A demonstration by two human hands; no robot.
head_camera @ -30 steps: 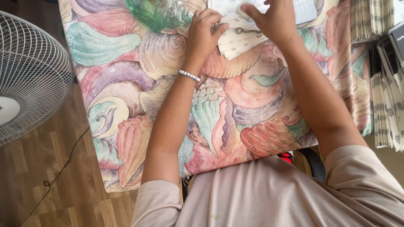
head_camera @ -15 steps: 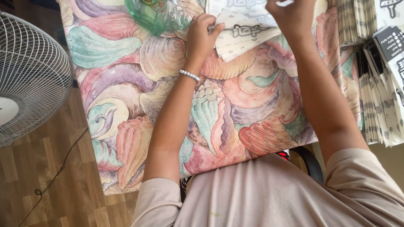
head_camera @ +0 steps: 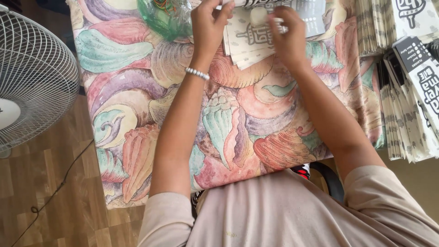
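My left hand [head_camera: 209, 23], with a white bead bracelet on the wrist, pinches the upper left edge of a small stack of printed white paper bags [head_camera: 249, 43] near the top of the view. My right hand [head_camera: 287, 34] grips the same stack from the right, fingers curled over it. The stack rests on a table covered with a shell-patterned cloth [head_camera: 238, 132] in pink, green and purple. The top of the stack runs out of the frame.
A green plastic bag holding rubber bands [head_camera: 165, 16] lies left of my left hand. Several piles of printed paper bags [head_camera: 407, 91] fill the right side. A white standing fan [head_camera: 32, 82] is at the left on the wooden floor [head_camera: 45, 201], with a dark cord.
The view has tilted down, so the hands and the stack sit lower in frame. My right hand came down from the top edge onto the stack, and the left stayed on its edge.
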